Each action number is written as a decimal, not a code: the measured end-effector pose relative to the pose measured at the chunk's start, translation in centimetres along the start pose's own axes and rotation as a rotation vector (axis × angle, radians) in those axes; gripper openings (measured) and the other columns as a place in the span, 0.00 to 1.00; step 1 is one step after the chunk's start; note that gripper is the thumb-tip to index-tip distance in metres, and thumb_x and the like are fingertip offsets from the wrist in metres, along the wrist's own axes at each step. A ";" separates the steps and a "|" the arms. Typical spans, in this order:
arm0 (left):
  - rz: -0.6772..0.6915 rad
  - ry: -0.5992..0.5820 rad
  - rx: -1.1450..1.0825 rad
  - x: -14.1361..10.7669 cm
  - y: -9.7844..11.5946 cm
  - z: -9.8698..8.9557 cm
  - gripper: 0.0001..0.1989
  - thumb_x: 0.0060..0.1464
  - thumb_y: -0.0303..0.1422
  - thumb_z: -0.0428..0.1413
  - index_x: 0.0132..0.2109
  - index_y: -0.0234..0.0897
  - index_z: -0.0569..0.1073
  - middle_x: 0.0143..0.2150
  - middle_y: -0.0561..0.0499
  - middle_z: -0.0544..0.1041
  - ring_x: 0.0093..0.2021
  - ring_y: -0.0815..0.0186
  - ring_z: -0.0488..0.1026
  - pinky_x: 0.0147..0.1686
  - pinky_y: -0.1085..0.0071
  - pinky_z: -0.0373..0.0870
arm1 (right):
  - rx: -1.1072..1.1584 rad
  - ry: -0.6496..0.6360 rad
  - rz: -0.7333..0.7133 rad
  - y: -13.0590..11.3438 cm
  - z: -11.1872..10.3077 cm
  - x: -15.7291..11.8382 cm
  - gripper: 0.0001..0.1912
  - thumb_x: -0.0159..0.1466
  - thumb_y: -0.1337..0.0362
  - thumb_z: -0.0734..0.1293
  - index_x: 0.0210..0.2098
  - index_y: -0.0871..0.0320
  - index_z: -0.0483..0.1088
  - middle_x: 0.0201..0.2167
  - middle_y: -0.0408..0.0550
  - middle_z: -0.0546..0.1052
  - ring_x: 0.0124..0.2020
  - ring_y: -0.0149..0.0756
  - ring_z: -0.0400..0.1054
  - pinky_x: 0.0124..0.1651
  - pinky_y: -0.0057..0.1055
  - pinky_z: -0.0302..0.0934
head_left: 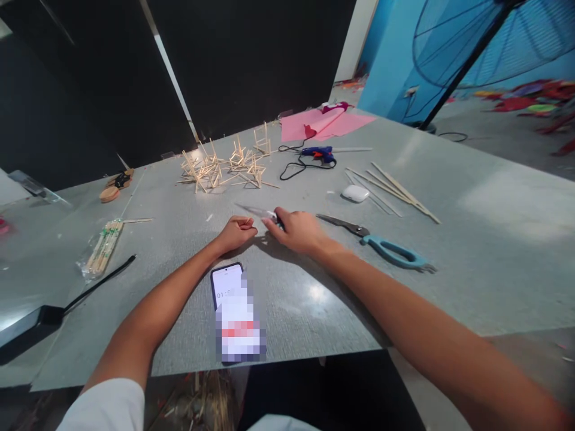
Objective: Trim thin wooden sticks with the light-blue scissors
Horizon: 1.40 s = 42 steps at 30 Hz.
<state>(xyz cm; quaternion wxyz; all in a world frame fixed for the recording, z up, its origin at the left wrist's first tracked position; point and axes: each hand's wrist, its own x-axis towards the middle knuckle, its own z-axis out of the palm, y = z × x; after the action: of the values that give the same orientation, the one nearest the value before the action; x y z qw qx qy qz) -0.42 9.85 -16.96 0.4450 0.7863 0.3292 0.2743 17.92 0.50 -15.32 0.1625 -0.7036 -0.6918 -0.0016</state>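
My right hand point(296, 228) is wrapped round the dark handle of a knife point(257, 210), whose blade points left and away from me over the grey table point(471, 257). Just left of it, my left hand point(236, 232) rests with its fingers curled together; whatever they hold, if anything, is too small to make out. Beyond both hands stands a cluster of stick frames point(209, 170). Blue-handled scissors point(390, 250) lie right of my right hand. A phone point(236, 314) lies face up between my forearms.
A blue glue gun point(318, 154) with a black cord, pink sheets point(300, 126), a white case point(355, 193) and loose sticks point(399, 188) lie farther back. On the left are packed sticks point(104, 246) and a black device point(33, 329).
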 end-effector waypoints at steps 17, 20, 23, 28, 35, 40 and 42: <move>-0.036 -0.006 -0.020 0.4 -0.6 0.2 0.10 0.45 0.35 0.56 0.24 0.36 0.64 0.23 0.55 0.64 0.27 0.71 0.58 0.30 0.72 0.55 | -0.108 -0.045 -0.045 -1.1 1.1 -0.4 0.37 0.72 0.39 0.45 0.50 0.59 0.72 0.37 0.61 0.82 0.36 0.49 0.77 0.35 0.34 0.53; -0.046 0.026 0.002 0.1 -0.4 0.1 0.17 0.45 0.36 0.56 0.22 0.39 0.53 0.20 0.59 0.51 0.23 0.74 0.48 0.26 0.72 0.45 | -0.025 0.011 0.051 -0.8 0.7 0.4 0.38 0.72 0.38 0.45 0.48 0.59 0.73 0.35 0.60 0.81 0.34 0.48 0.76 0.35 0.34 0.53; 0.033 -0.091 0.043 -0.1 -0.3 0.0 0.18 0.44 0.34 0.54 0.22 0.40 0.48 0.21 0.59 0.46 0.24 0.74 0.43 0.27 0.71 0.41 | 0.073 0.159 0.341 1.7 -1.2 1.6 0.42 0.73 0.42 0.38 0.41 0.60 0.74 0.31 0.60 0.79 0.31 0.44 0.72 0.32 0.34 0.51; 0.026 -0.116 0.031 -0.1 -0.2 -0.3 0.18 0.45 0.34 0.53 0.23 0.40 0.47 0.23 0.59 0.45 0.25 0.74 0.42 0.28 0.70 0.39 | 0.065 0.398 0.437 5.2 -3.2 1.6 0.42 0.73 0.42 0.36 0.43 0.61 0.71 0.31 0.59 0.77 0.30 0.42 0.68 0.31 0.34 0.46; -0.024 -0.026 -0.003 -0.1 0.3 -0.1 0.17 0.43 0.35 0.55 0.23 0.40 0.51 0.23 0.59 0.49 0.26 0.74 0.47 0.28 0.71 0.44 | 0.004 0.048 0.021 -0.6 -0.2 -0.2 0.33 0.73 0.40 0.48 0.46 0.58 0.72 0.32 0.55 0.81 0.29 0.41 0.71 0.32 0.34 0.45; -0.036 -0.016 0.025 0.1 -0.1 0.1 0.16 0.45 0.33 0.55 0.22 0.39 0.52 0.21 0.58 0.50 0.26 0.72 0.48 0.28 0.70 0.46 | -0.089 -0.059 -0.034 -0.9 0.3 0.0 0.35 0.73 0.41 0.45 0.49 0.59 0.71 0.37 0.59 0.82 0.34 0.46 0.75 0.34 0.34 0.49; -0.023 -0.009 0.027 0.1 -0.3 0.2 0.16 0.45 0.32 0.55 0.22 0.39 0.52 0.21 0.58 0.50 0.26 0.72 0.48 0.28 0.70 0.47 | -0.107 -0.056 -0.034 -0.6 0.3 0.0 0.36 0.73 0.41 0.44 0.49 0.59 0.71 0.38 0.60 0.82 0.35 0.47 0.76 0.34 0.34 0.50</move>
<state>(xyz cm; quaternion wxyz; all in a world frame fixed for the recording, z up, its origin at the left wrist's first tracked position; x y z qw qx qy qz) -0.28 9.99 -17.28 0.4391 0.7896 0.3396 0.2614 17.22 0.59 -15.48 0.1054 -0.6992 -0.7068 -0.0216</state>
